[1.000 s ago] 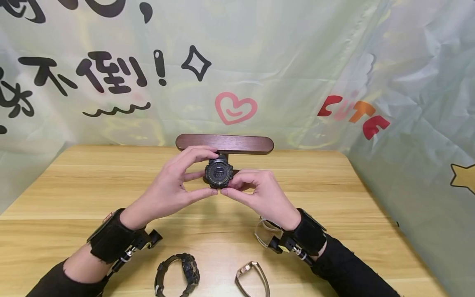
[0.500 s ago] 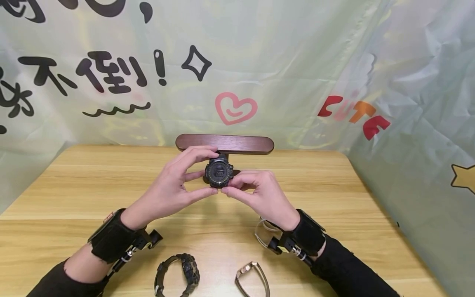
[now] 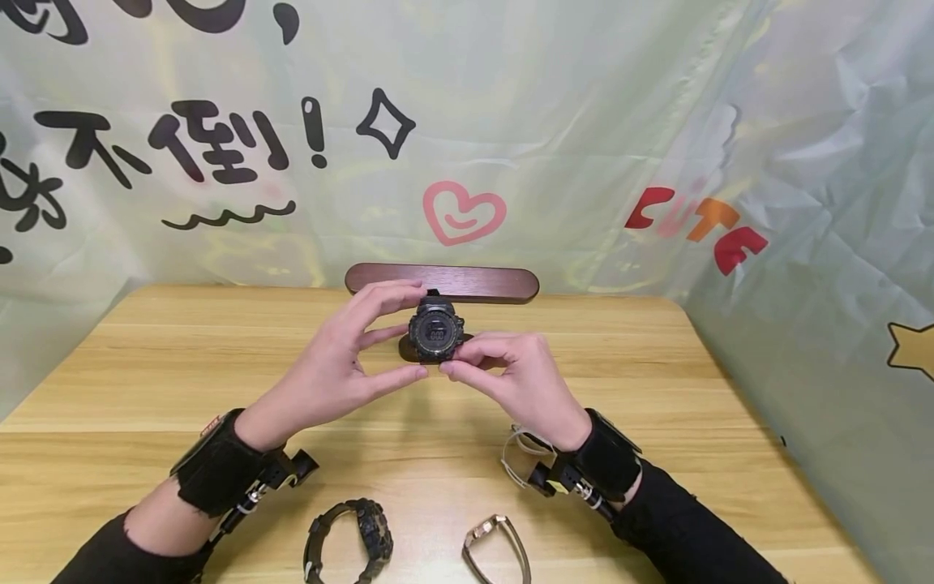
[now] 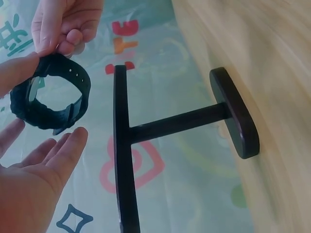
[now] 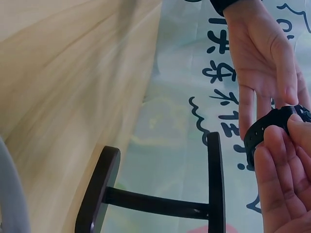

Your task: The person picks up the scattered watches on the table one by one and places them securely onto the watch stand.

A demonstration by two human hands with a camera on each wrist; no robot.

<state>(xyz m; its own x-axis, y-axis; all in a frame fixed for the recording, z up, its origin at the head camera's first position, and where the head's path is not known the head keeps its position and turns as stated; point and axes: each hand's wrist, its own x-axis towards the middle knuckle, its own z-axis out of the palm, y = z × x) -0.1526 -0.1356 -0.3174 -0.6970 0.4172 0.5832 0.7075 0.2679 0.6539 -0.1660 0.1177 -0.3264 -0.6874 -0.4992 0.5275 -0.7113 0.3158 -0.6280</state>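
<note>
A black digital watch with its strap closed in a loop hangs in the air just in front of a dark wooden T-shaped stand. My right hand pinches the watch's lower right side between thumb and fingers. My left hand is spread with straight fingers; its index tip touches the top of the watch and its thumb lies below it. The left wrist view shows the watch beside the stand's crossbar, apart from it. The right wrist view shows the strap under my fingertips.
On the wooden table near the front edge lie a dark chunky watch and a rose-gold watch. A pale clear watch lies under my right wrist. A printed backdrop hangs behind and to the right.
The watch has risen a little and moved toward the crossbar. My left index finger has lifted with it, while the left thumb stayed lower.
</note>
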